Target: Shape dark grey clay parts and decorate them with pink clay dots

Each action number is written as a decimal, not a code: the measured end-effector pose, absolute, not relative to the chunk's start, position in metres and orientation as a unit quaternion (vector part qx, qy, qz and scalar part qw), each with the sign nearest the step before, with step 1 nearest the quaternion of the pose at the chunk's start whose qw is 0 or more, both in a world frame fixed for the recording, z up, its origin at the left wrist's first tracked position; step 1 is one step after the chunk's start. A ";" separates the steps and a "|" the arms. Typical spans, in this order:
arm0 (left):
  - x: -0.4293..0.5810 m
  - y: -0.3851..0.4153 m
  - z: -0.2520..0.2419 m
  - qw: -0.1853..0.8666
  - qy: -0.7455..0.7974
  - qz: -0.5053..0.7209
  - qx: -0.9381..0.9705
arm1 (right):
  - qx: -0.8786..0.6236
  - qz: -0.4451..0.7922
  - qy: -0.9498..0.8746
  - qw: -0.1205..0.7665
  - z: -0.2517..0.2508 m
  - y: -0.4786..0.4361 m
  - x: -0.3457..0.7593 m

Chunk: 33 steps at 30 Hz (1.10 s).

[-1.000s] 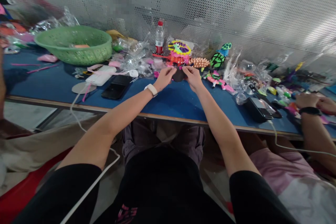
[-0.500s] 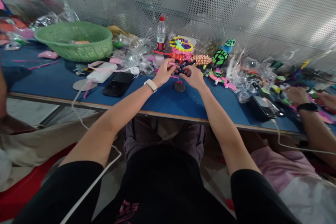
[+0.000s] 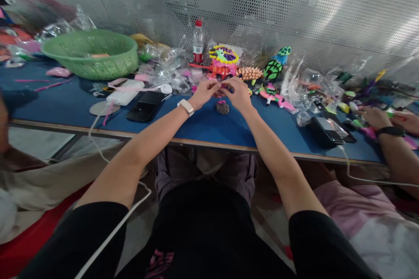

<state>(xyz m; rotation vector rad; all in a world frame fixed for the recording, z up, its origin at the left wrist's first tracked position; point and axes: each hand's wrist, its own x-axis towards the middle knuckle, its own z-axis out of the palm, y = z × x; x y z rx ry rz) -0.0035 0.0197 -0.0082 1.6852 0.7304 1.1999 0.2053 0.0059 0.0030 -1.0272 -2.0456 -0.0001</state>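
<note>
My left hand [image 3: 205, 92], with a pale band on its wrist, is closed, its fingertips pinched together above the table. Fingers bent, my right hand [image 3: 238, 94] meets it so that the fingertips touch or nearly touch. Whatever lies between them is hidden by the fingers; only a small dark bit shows past the right knuckles. Just below both hands a grey-brown lump [image 3: 222, 107] with small pink pieces on top rests on the blue table [image 3: 209, 128]. Behind the hands stand a red and pink clay figure with a yellow-edged frill [image 3: 224, 56] and a peach spiky figure [image 3: 249, 73].
To the left are a green basket [image 3: 94, 69], a black phone [image 3: 146, 106] and a white power bank [image 3: 125, 92]. A red-capped bottle [image 3: 198, 43] stands behind. Rightward are a green-and-black turtle figure [image 3: 273, 69], a black box [image 3: 322, 131] and a co-worker's hands [image 3: 376, 117].
My hands have come closer together. The dark-handled tool seen between them earlier, resembling scissors or pliers, is now almost wholly hidden, as is the pink strip at the left fingertips.
</note>
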 end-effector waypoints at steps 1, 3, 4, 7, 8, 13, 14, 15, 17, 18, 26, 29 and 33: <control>-0.004 0.019 -0.008 0.466 0.297 0.488 0.676 | -0.409 -0.005 -0.814 0.413 0.003 0.006 0.206; -0.006 0.019 -0.008 0.479 0.296 0.490 0.666 | -0.406 -0.016 -0.818 0.407 0.003 0.006 0.206; -0.007 0.019 -0.008 0.481 0.295 0.491 0.663 | -0.403 -0.022 -0.822 0.402 0.003 0.005 0.206; -0.009 0.020 -0.010 0.480 0.286 0.490 0.669 | -0.391 -0.036 -0.834 0.388 0.004 0.003 0.204; -0.009 0.021 -0.010 0.475 0.283 0.490 0.674 | -0.388 -0.037 -0.836 0.387 0.004 0.002 0.204; -0.011 0.034 -0.009 0.403 0.282 0.527 0.693 | -0.404 -0.014 -0.811 0.422 0.007 0.002 0.201; -0.013 0.038 -0.010 0.383 0.291 0.546 0.686 | -0.416 -0.002 -0.797 0.437 0.007 0.003 0.201; -0.016 0.044 -0.010 0.364 0.306 0.566 0.674 | -0.430 0.014 -0.781 0.453 0.008 0.003 0.203; -0.025 0.055 -0.013 0.336 0.348 0.602 0.635 | -0.464 0.058 -0.738 0.487 0.009 0.004 0.207; -0.030 0.060 -0.014 0.329 0.369 0.612 0.617 | -0.480 0.080 -0.715 0.503 0.010 0.005 0.209; -0.037 0.069 -0.019 0.356 0.406 0.587 0.603 | -0.502 0.154 -0.664 0.532 0.010 0.008 0.213; -0.032 0.068 -0.019 0.372 0.401 0.595 0.589 | -0.503 0.167 -0.661 0.531 0.005 0.012 0.209; -0.033 0.069 -0.019 0.378 0.382 0.599 0.593 | -0.503 0.177 -0.679 0.505 0.000 0.016 0.208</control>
